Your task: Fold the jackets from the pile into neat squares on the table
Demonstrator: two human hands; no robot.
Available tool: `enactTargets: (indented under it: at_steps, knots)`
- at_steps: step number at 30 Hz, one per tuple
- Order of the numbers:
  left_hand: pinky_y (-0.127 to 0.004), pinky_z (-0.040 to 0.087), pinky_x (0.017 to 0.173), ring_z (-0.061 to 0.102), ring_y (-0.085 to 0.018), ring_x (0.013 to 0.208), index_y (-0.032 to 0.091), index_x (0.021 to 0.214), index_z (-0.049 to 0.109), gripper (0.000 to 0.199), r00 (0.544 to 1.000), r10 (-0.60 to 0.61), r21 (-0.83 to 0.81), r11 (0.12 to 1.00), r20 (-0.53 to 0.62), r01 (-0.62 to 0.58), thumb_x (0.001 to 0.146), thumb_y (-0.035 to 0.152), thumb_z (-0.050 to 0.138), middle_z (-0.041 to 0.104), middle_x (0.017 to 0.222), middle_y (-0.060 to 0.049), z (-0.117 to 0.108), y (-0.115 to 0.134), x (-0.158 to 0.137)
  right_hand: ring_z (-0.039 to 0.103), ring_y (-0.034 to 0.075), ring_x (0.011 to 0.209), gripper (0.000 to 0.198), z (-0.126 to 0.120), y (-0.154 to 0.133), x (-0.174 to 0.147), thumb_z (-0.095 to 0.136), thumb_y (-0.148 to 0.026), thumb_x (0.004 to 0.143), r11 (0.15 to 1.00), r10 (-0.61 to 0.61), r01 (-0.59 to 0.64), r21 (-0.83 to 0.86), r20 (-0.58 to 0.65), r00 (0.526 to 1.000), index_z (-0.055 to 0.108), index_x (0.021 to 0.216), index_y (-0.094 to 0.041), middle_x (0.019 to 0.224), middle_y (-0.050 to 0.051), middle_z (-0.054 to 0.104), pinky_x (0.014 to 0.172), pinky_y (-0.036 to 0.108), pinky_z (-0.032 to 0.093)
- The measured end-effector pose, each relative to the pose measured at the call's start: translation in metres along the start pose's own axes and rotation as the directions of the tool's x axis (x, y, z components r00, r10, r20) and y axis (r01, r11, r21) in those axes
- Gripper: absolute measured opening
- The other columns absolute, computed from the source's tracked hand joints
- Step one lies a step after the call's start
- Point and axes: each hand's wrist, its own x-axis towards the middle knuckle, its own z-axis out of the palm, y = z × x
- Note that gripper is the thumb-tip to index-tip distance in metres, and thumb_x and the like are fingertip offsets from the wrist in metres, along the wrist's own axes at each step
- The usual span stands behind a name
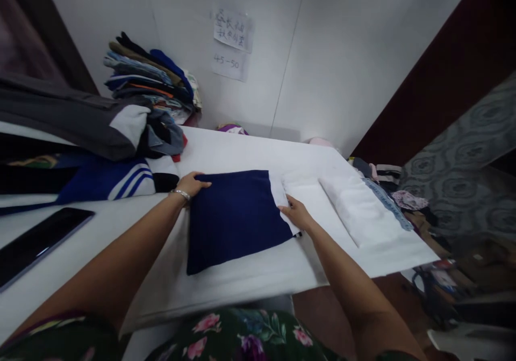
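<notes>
A folded navy garment (pixel 237 218) with a white strip along its right side lies before me on a white-covered table (pixel 245 151). At its far left corner, my left hand (pixel 192 185), with a silver bracelet at the wrist, is closed on the cloth edge. On the right side, my right hand (pixel 296 213) grips the white strip, some fingers hidden under or behind it. To the right lies a folded white item (pixel 358 210) with a grey-blue patterned edge; what kind it is I cannot tell.
A tall stack of folded clothes (pixel 149 76) stands at the back left. Nearer are loose dark and blue garments (pixel 108 181) and a black phone (pixel 44 240). Handwritten paper signs (pixel 230 30) hang on the wall. More clothes (pixel 411 200) are heaped beyond the table's right edge.
</notes>
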Motion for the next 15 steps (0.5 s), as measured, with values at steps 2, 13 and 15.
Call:
enactTargets:
  at_steps: [2, 13, 15]
  knots:
    - [-0.034, 0.057, 0.073, 0.068, -0.022, 0.078, 0.017, 0.092, 0.062, 0.042, 0.999, -0.032, 0.022, 0.999, -0.011, 0.032, 0.054, 0.015, 0.081, 0.07, 0.084, -0.007, -0.007, -0.014, 0.0, 0.058, 0.024, 0.113, 0.047, 0.009, 0.006, 0.005, 0.061, -0.039, 0.079, 0.997, -0.003, 0.004, -0.072, 0.013, 1.0, 0.059, 0.123, -0.022, 0.121, 0.003, 0.065, 0.099, 0.041, 0.044]
    - [-0.031, 0.054, 0.07, 0.067, -0.023, 0.086, 0.016, 0.083, 0.066, 0.04, 0.957, -0.104, -0.105, 0.985, 0.27, 0.136, 0.063, 0.05, 0.074, 0.072, 0.087, -0.01, -0.023, -0.027, 0.02, 0.055, 0.025, 0.115, 0.037, 0.058, -0.044, -0.052, 0.048, -0.027, 0.091, 0.707, -0.562, 0.468, -0.53, -0.021, 0.827, 0.055, 0.126, -0.021, 0.119, 0.012, 0.062, 0.099, 0.046, 0.044]
    - [-0.03, 0.054, 0.07, 0.066, -0.022, 0.089, 0.016, 0.084, 0.066, 0.038, 0.949, -0.089, -0.146, 0.98, 0.302, 0.139, 0.068, 0.05, 0.07, 0.071, 0.089, -0.01, -0.028, -0.029, 0.021, 0.051, 0.023, 0.121, 0.04, 0.086, -0.058, -0.073, 0.048, -0.016, 0.088, 0.589, -0.668, 0.668, -0.455, 0.19, 0.719, 0.053, 0.127, -0.024, 0.121, 0.011, 0.061, 0.102, 0.048, 0.041]
